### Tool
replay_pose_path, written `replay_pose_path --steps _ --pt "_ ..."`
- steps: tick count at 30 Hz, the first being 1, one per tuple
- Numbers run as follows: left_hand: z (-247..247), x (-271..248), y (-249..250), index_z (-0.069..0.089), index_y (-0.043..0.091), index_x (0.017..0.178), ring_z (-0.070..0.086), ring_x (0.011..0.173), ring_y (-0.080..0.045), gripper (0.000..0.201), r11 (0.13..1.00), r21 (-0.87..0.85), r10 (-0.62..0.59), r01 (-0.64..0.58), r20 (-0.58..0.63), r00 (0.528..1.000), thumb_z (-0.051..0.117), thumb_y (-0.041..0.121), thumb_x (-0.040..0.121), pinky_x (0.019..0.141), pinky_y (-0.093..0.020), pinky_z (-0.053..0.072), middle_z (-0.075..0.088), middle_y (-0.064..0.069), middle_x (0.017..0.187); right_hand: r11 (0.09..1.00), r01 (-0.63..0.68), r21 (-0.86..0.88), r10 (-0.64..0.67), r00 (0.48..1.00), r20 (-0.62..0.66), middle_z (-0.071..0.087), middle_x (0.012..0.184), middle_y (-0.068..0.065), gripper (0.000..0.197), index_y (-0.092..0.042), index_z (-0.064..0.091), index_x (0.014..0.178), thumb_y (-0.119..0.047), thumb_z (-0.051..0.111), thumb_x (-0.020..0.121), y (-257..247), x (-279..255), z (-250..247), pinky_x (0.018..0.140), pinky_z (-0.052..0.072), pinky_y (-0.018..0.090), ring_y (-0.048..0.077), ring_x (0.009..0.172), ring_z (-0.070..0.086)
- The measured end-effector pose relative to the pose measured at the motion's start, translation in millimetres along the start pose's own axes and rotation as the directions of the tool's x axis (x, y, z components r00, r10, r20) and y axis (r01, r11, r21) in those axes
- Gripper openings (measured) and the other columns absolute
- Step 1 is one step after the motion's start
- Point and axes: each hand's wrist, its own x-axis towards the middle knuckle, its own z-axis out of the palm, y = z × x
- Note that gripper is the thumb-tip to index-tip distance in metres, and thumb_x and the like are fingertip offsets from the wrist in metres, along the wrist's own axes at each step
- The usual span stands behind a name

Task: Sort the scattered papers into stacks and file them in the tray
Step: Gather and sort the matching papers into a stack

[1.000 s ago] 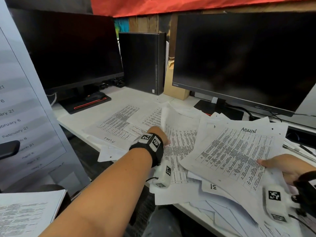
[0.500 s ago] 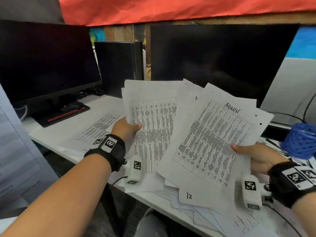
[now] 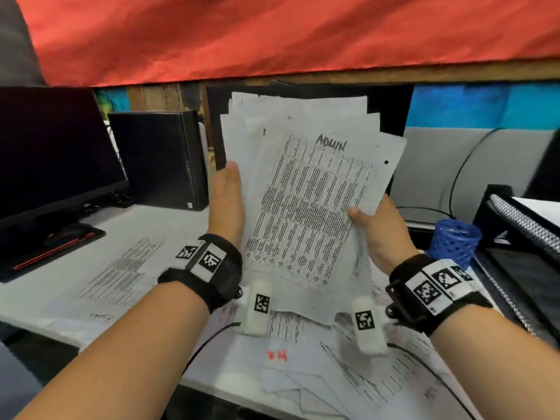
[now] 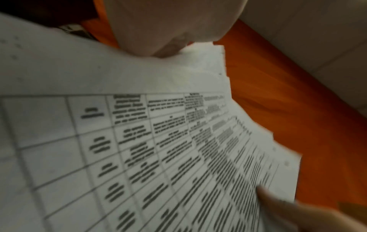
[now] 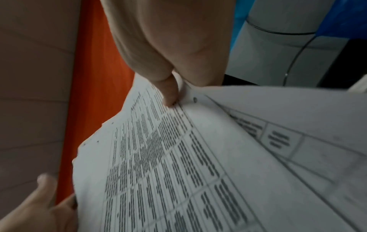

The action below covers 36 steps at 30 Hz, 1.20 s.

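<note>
A stack of printed sheets [image 3: 306, 195], its top one hand-labelled "ADMIN", is held upright above the desk between both hands. My left hand [image 3: 225, 201] lies flat and straight against the stack's left edge [image 4: 139, 75]. On the right edge, my right hand [image 3: 374, 228] pinches the sheets, thumb [image 5: 168, 94] on the front. The sheets are fanned unevenly at the top. More printed papers [image 3: 318, 374] lie scattered on the white desk [image 3: 169, 219] under my wrists, and another sheet [image 3: 121, 268] lies at the left. The black mesh tray [image 3: 515, 222] stands at the right edge.
A blue mesh cup [image 3: 457, 241] stands just left of the tray. A dark monitor [image 3: 54, 153] and a black computer case [image 3: 157, 159] stand at the back left, another dark screen behind the stack. Red cloth [image 3: 242, 37] hangs overhead. Cables run behind the right side.
Both hands lifted their separate bundles off the desk and brought them together into one upright stack. The view swung right, so the tray and blue cup now show.
</note>
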Motion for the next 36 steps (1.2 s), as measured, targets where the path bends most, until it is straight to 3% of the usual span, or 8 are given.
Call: replay_pose_path --steps 6,10,12,15,19,23,29,36 --pt "23 -14 6 0.031 0.019 0.135 0.051 0.09 0.008 0.04 0.969 0.099 0.219 -0.227 0.087 0.972 0.048 0.021 0.098 0.064 0.005 0.038 0.049 0.02 0.104 0.984 0.176 -0.023 -0.177 0.979 -0.1 0.066 0.113 -0.012 0.033 -0.023 0.058 0.12 -0.014 0.064 0.089 -20 -19 -14 0.084 0.053 0.019 0.001 0.102 0.064" --pt "28 -23 0 0.03 0.018 0.136 0.052 0.099 0.0 0.041 0.969 0.133 0.178 -0.206 0.199 0.964 0.046 0.025 0.099 0.088 -0.015 0.044 0.05 0.013 0.115 0.991 0.135 -0.006 -0.135 0.99 -0.045 0.069 0.097 -0.015 0.025 -0.035 0.063 0.094 -0.017 0.072 0.081 -20 -25 -29 0.071 0.053 0.012 -0.008 0.085 0.066" --pt "32 -29 1 0.029 0.017 0.137 0.049 0.101 -0.003 0.042 0.976 0.143 0.129 -0.163 0.224 0.966 0.045 0.026 0.1 0.093 -0.025 0.043 0.048 0.014 0.115 0.993 0.116 0.017 -0.115 0.992 -0.049 0.07 0.1 -0.011 0.023 -0.034 0.064 0.095 -0.017 0.072 0.081 -22 -25 -30 0.08 0.055 0.023 0.001 0.091 0.068" --pt "39 -31 4 0.033 0.021 0.13 0.049 0.087 0.009 0.035 0.985 0.067 0.147 -0.158 0.147 0.978 0.047 0.022 0.099 0.075 -0.005 0.043 0.048 0.022 0.103 0.987 0.14 0.081 -0.127 0.981 -0.148 0.071 0.101 -0.008 0.017 -0.031 0.065 0.095 -0.019 0.07 0.083 -28 -23 -27 0.088 0.055 0.034 0.009 0.096 0.068" --pt "45 -33 4 0.041 0.018 0.122 0.053 0.085 0.008 0.031 0.995 -0.049 0.091 -0.088 0.048 0.995 0.054 0.028 0.095 0.066 -0.01 0.041 0.054 0.018 0.098 0.977 0.152 0.151 -0.12 0.972 -0.204 0.071 0.109 -0.002 0.022 -0.024 0.065 0.106 -0.029 0.068 0.084 -28 -24 -27 0.092 0.053 0.039 0.014 0.103 0.067" --pt "46 -42 -13 0.049 0.021 0.117 0.053 0.083 0.003 0.029 0.999 0.044 0.026 -0.029 0.059 0.998 0.058 0.034 0.092 0.064 -0.01 0.038 0.056 0.015 0.098 0.992 0.117 0.042 -0.108 0.979 -0.171 0.069 0.115 -0.005 0.041 -0.019 0.062 0.121 -0.031 0.071 0.082 -18 -25 -30 0.094 0.052 0.036 0.01 0.106 0.065" --pt "46 -44 -33 0.054 0.02 0.114 0.057 0.096 -0.015 0.023 0.991 0.019 -0.135 0.135 0.024 0.991 0.051 0.035 0.096 0.084 -0.031 0.043 0.06 0.006 0.103 0.999 0.022 -0.029 -0.027 0.984 -0.176 0.066 0.111 -0.013 0.022 -0.036 0.058 0.11 -0.022 0.057 0.094 1 -29 -31 0.097 0.048 0.036 0.006 0.104 0.062" --pt "43 -61 -27 0.045 0.029 0.112 0.049 0.087 0.007 0.019 0.982 -0.142 -0.121 0.124 0.033 0.992 0.035 0.04 0.101 0.072 -0.019 0.038 0.051 0.023 0.095 0.996 0.089 -0.029 -0.094 0.955 -0.281 0.058 0.101 -0.016 0.027 -0.02 0.045 0.116 -0.033 0.055 0.094 -10 -40 -32 0.072 0.045 0.013 -0.003 0.09 0.057"
